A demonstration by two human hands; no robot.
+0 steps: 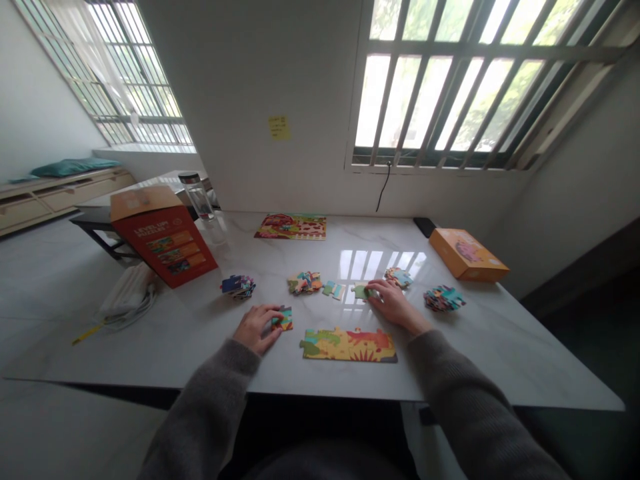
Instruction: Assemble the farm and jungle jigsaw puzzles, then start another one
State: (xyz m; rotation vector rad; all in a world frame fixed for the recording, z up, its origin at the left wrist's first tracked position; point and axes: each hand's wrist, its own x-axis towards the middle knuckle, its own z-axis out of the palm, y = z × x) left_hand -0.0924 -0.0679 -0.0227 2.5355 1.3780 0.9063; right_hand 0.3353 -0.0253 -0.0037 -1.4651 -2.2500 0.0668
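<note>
My left hand (257,327) rests on the table, thumb and fingers curled on the left edge of a teal and orange puzzle piece (286,319). At the right, my right hand (393,301) has its fingertips on a pale green puzzle piece (359,291). Just left of that lies a light blue and cream puzzle piece (333,289). Between my forearms sits a joined strip of puzzle (350,347) with green and red animals on yellow. A pile of mixed pieces (304,282) lies beyond my left hand, and another pile (399,277) is partly behind my right hand.
A dark purple pile of pieces (238,287) is at the left, a teal pile (444,298) at the right. A red puzzle box (175,247), a glass bottle (199,197), a picture sheet (291,227), an orange box (467,255) and a black phone-like object (424,227) stand or lie around.
</note>
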